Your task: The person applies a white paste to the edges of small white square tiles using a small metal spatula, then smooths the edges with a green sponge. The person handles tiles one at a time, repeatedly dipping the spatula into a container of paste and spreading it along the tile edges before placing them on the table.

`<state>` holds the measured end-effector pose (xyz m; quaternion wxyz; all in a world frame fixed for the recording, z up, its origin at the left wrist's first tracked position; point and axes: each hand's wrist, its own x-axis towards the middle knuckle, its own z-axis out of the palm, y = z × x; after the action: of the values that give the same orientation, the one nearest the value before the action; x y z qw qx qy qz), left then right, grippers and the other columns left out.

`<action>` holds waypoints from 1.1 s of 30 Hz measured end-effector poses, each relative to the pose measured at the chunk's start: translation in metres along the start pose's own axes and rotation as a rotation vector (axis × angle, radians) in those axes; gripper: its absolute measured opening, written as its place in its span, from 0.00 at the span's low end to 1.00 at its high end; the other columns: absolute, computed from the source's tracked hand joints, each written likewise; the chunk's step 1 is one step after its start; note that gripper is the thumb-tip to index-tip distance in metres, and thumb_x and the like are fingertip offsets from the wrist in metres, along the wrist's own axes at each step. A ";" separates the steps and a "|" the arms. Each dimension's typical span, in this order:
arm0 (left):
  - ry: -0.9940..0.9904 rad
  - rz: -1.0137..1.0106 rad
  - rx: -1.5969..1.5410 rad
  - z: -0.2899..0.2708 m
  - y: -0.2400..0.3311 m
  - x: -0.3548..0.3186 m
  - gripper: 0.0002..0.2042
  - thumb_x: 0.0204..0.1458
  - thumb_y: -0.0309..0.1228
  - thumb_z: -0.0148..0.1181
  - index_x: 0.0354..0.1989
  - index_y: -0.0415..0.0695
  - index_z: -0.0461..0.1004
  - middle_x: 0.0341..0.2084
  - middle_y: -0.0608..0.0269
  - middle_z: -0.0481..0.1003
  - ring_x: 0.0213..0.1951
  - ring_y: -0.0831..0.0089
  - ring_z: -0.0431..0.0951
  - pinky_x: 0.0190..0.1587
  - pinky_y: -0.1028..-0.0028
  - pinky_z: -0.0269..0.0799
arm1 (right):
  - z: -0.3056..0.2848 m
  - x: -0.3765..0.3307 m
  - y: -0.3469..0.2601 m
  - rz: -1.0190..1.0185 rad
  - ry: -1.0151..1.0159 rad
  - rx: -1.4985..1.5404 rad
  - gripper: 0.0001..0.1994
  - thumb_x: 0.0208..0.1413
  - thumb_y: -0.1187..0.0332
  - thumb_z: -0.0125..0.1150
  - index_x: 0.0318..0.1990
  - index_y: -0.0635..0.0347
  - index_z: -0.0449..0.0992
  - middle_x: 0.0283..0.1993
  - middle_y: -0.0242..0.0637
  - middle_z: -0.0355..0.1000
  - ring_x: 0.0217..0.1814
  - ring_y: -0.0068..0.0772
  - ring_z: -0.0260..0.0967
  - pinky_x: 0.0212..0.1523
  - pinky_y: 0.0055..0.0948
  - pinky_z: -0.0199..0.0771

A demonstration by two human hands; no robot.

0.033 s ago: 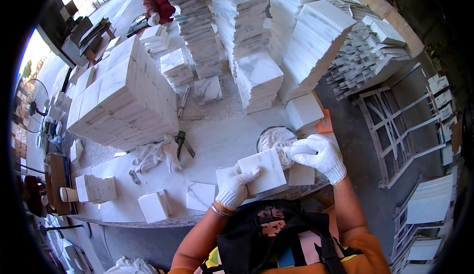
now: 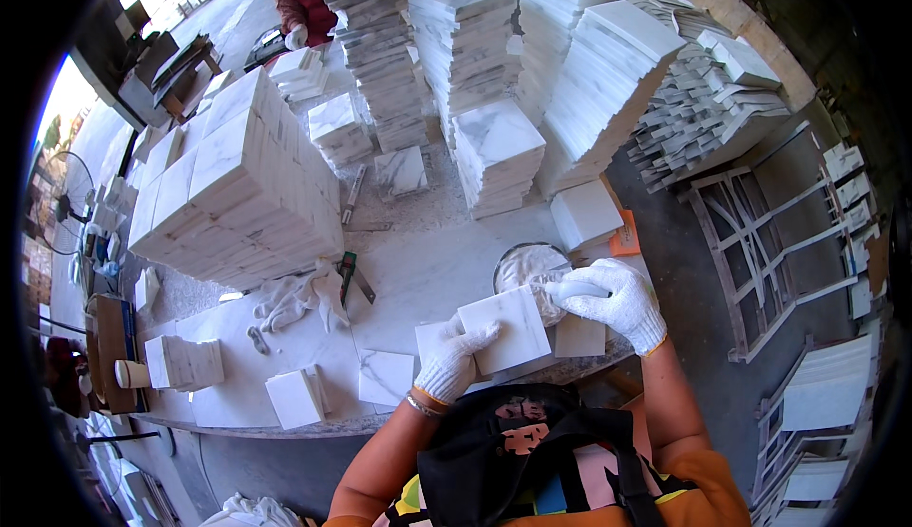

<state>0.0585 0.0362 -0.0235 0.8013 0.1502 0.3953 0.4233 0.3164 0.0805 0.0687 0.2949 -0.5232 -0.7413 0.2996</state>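
Note:
My left hand (image 2: 451, 358), in a white knit glove, grips a square white marble tile (image 2: 506, 329) by its left edge, thumb across its face. My right hand (image 2: 617, 304), gloved too, is wrapped round a white-handled tool (image 2: 579, 290). White paste coats the tool's head, which is at the tile's right edge; its exact kind I cannot make out. Just beyond it stands a round tub (image 2: 524, 263) of white paste. More tiles lie beneath the held one, and another tile (image 2: 579, 336) is under the tool.
Tall marble tile stacks (image 2: 465, 47) rise at the back, with a big block of stacked tiles (image 2: 242, 185) on the left. A crumpled glove (image 2: 299, 301) and a green-handled tool (image 2: 349, 271) lie mid-table. An orange box (image 2: 625, 233) is at the right edge. Another person (image 2: 309, 5) stands beyond.

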 end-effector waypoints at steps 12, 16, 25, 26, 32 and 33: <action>-0.013 0.003 -0.006 0.000 0.001 0.000 0.20 0.55 0.26 0.66 0.56 0.38 0.70 0.45 0.61 0.77 0.44 0.71 0.79 0.48 0.69 0.78 | -0.001 0.002 -0.003 -0.025 -0.033 -0.047 0.13 0.45 0.68 0.72 0.41 0.51 0.86 0.40 0.35 0.81 0.41 0.38 0.76 0.44 0.36 0.77; -0.015 0.021 -0.012 0.001 0.000 0.000 0.21 0.54 0.26 0.66 0.56 0.38 0.70 0.46 0.61 0.77 0.44 0.72 0.79 0.46 0.69 0.79 | -0.001 0.002 -0.004 -0.039 -0.029 -0.054 0.13 0.45 0.68 0.72 0.41 0.50 0.86 0.40 0.36 0.81 0.41 0.38 0.76 0.44 0.36 0.77; -0.010 0.018 0.014 0.000 0.000 0.000 0.21 0.55 0.27 0.66 0.56 0.39 0.70 0.45 0.61 0.77 0.43 0.72 0.79 0.44 0.70 0.79 | 0.000 0.001 0.002 -0.030 -0.022 -0.024 0.14 0.45 0.69 0.72 0.42 0.50 0.86 0.40 0.36 0.81 0.40 0.37 0.76 0.43 0.35 0.77; -0.009 0.016 0.018 0.000 0.000 0.000 0.21 0.55 0.27 0.66 0.56 0.39 0.70 0.45 0.61 0.77 0.42 0.72 0.79 0.44 0.70 0.79 | 0.000 0.002 0.002 -0.032 -0.027 -0.025 0.14 0.45 0.69 0.72 0.43 0.49 0.86 0.40 0.36 0.81 0.40 0.37 0.76 0.43 0.35 0.77; -0.001 -0.023 0.060 0.000 0.003 -0.001 0.23 0.54 0.29 0.66 0.58 0.39 0.68 0.45 0.59 0.76 0.43 0.68 0.80 0.41 0.65 0.81 | 0.002 0.003 0.007 -0.142 -0.022 -0.070 0.15 0.46 0.68 0.71 0.44 0.45 0.86 0.40 0.33 0.81 0.40 0.37 0.75 0.43 0.35 0.76; 0.000 -0.030 0.079 -0.001 0.003 -0.001 0.24 0.54 0.29 0.66 0.59 0.39 0.67 0.46 0.59 0.75 0.43 0.66 0.80 0.41 0.62 0.82 | 0.002 0.003 0.009 -0.158 -0.020 -0.079 0.15 0.46 0.68 0.71 0.44 0.45 0.86 0.40 0.33 0.81 0.40 0.37 0.75 0.43 0.35 0.76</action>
<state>0.0556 0.0374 -0.0219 0.8009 0.1758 0.4141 0.3951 0.3189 0.0855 0.0612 0.2892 -0.4712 -0.7945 0.2511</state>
